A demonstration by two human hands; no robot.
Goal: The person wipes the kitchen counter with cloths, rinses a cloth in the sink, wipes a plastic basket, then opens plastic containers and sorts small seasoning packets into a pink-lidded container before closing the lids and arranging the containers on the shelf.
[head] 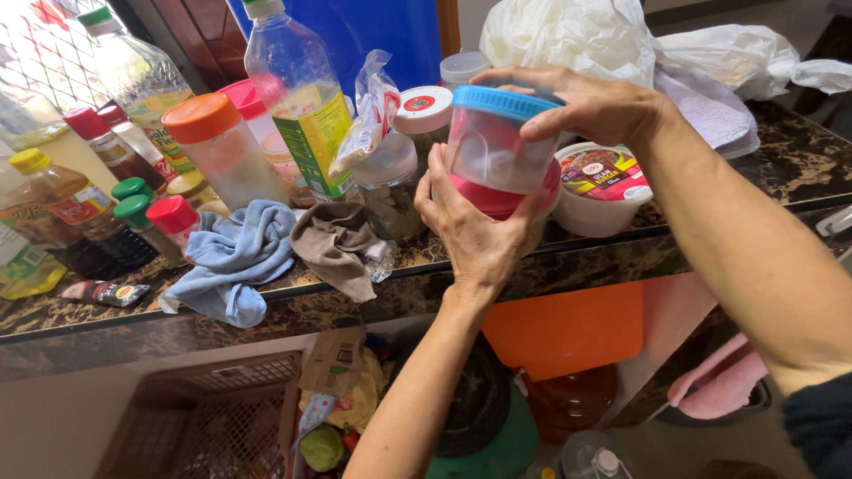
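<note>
Your right hand [590, 105] sits spread over the blue lid [504, 100] of a clear plastic jar [491, 151], fingertips gripping its rim, while your left hand [477, 232] wraps closed around the lower part of the stack, where a second container with a red lid [497, 200] sits directly under the clear one. Both containers are lifted just above the dark marble counter [568, 257], straight out in front of you between your two hands. The blue lid looks seated on the jar, so I judge the closing is done or nearly so; whether it is fully tight I cannot tell, and the pair has yet to be set down. Counting what shows: two jars in your hands; one round white tub with a printed label [601, 186] just beyond your right wrist; two cloths past your left hand, one blue [235, 262] and one brown [337, 244]; one orange-lidded jar [222, 146] and one tall clear bottle with a yellow-green label [297, 98] farther left; two small green-capped bottles [135, 202] beyond those; one orange board [568, 328] below the counter, under your hands.
</note>
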